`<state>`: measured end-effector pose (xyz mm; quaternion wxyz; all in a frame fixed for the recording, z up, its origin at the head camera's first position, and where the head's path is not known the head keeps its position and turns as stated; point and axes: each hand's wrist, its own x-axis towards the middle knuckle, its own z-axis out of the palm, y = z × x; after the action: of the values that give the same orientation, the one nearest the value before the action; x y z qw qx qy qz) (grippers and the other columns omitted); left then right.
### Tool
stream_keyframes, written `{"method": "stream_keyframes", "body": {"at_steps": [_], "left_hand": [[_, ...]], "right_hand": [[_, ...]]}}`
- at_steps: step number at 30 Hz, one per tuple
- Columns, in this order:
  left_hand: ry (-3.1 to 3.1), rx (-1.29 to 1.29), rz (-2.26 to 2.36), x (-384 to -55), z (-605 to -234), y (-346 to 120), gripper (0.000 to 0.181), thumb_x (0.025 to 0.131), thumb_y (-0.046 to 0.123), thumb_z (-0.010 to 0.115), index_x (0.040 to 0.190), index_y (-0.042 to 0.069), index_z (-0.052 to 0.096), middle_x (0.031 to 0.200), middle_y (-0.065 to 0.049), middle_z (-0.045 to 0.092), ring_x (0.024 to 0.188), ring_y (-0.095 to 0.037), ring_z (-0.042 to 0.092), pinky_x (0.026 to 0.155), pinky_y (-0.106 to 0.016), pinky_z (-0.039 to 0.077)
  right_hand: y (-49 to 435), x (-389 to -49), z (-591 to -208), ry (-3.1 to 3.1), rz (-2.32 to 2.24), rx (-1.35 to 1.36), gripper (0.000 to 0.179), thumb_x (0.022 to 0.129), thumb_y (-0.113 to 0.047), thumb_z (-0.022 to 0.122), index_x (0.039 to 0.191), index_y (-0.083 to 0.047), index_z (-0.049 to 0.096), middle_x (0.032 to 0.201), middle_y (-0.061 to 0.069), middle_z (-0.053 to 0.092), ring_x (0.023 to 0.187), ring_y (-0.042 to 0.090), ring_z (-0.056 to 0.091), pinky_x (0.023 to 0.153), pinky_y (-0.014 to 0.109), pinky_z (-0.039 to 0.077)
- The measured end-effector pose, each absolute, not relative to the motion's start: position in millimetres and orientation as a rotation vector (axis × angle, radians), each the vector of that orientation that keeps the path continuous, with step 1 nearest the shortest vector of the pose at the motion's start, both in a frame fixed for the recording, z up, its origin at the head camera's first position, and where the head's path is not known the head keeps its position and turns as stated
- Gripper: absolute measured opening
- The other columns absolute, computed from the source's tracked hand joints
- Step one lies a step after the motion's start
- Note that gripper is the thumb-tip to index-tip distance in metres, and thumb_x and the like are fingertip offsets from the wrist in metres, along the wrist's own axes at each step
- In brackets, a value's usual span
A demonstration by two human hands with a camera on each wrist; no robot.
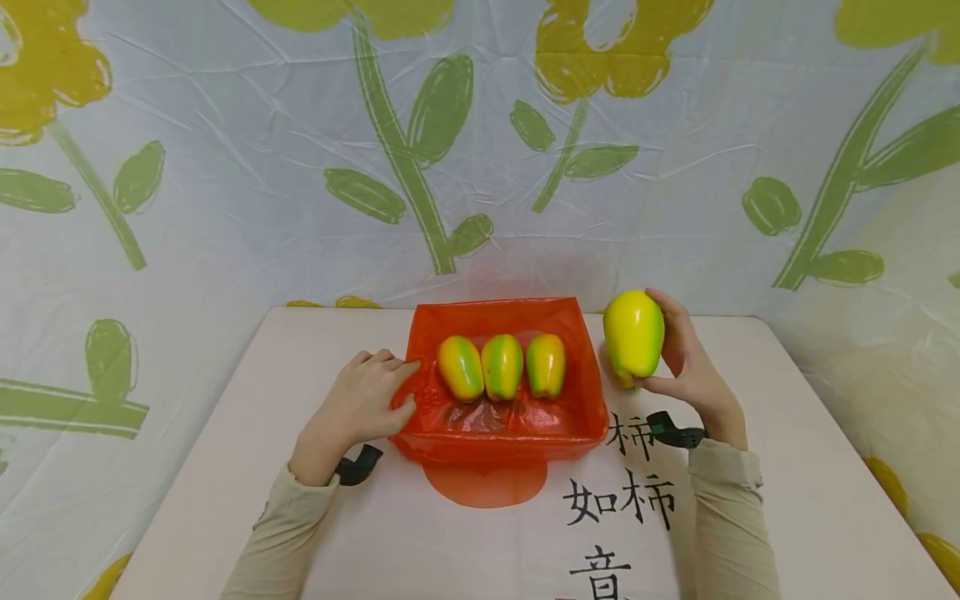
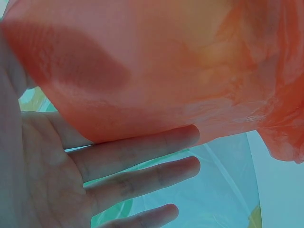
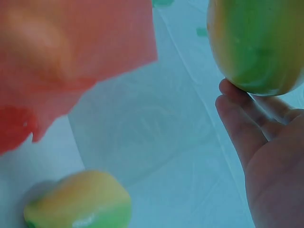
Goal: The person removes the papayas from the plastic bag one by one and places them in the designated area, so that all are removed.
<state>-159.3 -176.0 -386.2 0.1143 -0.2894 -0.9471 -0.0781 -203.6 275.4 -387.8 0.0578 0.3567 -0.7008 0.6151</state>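
A red translucent plastic bag (image 1: pixel 480 450), spread into a box shape, stands on the table with three yellow-green papayas (image 1: pixel 502 367) in a row inside. At its left wall is my left hand (image 1: pixel 367 396), the wall between thumb and fingers; the thumb shows as a dark shape through the plastic in the left wrist view, with the fingers (image 2: pixel 142 147) outside. To the right of the bag my right hand (image 1: pixel 693 371) holds another papaya (image 1: pixel 633 333) between thumb and fingers. Below it in the right wrist view lies one more papaya (image 3: pixel 80 202), mostly hidden in the head view.
The pale table (image 1: pixel 300 350) bears black printed characters (image 1: pixel 618 496) in front of the bag and to its right. A hanging cloth (image 1: pixel 247 108) with flower prints rises behind the table's back edge and at both sides.
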Motion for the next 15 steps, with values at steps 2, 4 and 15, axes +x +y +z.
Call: {"method": "stream_keyframes", "body": {"at_steps": [2, 4, 15], "left_hand": [[-2.775, -0.851, -0.229, -159, -386, -176, 0.046, 0.081, 0.025, 0.06, 0.119, 0.002, 0.07, 0.107, -0.01, 0.073, 0.097, -0.028, 0.06, 0.085, -0.045, 0.048], [-2.773, -0.852, -0.227, -159, -387, -176, 0.046, 0.081, 0.025, 0.06, 0.119, 0.002, 0.07, 0.106, -0.01, 0.073, 0.097, -0.027, 0.06, 0.085, -0.045, 0.048], [-2.77, -0.851, -0.229, -159, -387, -176, 0.046, 0.081, 0.025, 0.059, 0.12, 0.002, 0.07, 0.107, -0.01, 0.073, 0.097, -0.028, 0.06, 0.085, -0.046, 0.048]], "right_hand": [[280, -204, -389, -2.096, 1.891, 1.079, 0.116, 0.056, 0.033, 0.064, 0.155, 0.0, 0.013, 0.15, 0.018, 0.025, 0.13, 0.03, 0.032, 0.108, 0.024, 0.034], [285, -205, -391, -2.067, 1.913, 1.081, 0.114, 0.057, 0.033, 0.061, 0.155, 0.001, 0.012, 0.15, 0.019, 0.025, 0.129, 0.03, 0.032, 0.108, 0.024, 0.034], [315, -208, -407, -2.051, 1.992, 0.902, 0.109, 0.061, 0.032, 0.055, 0.156, -0.006, 0.019, 0.149, 0.012, 0.031, 0.127, 0.025, 0.034, 0.104, 0.021, 0.036]]}}
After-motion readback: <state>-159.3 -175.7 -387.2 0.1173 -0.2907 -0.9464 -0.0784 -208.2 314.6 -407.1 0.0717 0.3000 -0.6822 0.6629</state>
